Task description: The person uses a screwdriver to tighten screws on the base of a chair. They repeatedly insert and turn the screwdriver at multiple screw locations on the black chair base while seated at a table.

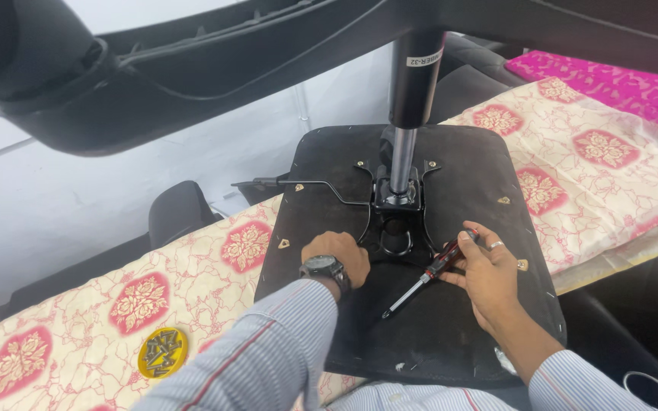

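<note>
Screwdriver (pixel 429 272), red/black handle w/ thin metal shaft, lies slanted across the black underside of an upturned chair seat (pixel 458 320), tip pointing down-left toward the seat's near edge. Right hand (pixel 485 270) holds it by the handle: thumb and forefinger pinch the grip, other fingers curled loosely behind; a ring shows on one finger. Left hand (pixel 336 255) rests just left of it, fingers curled under and pressed together against the seat, by the lower left of the metal bracket; a dark wristwatch (pixel 323 266) sits on that wrist. Both arms in striped blue-white sleeves.

Metal bracket (pixel 397 205) is bolted at the seat's centre, w/ a round opening below it, just between the two hands. A gas-lift cylinder (pixel 409 114) stands upright out of the bracket, chrome lower part, black upper part, running up to the chair base (pixel 192 61) overhead. A thin bent lever rod (pixel 306 184) runs from the bracket toward the seat's left edge.

Seat lies on a cream cloth w/ red floral patches (pixel 595 175) covering the worktop. Near the worktop's front-left, a round yellow dish of dark screws (pixel 163 352). Pink fabric (pixel 618 84) at the far right corner.
</note>
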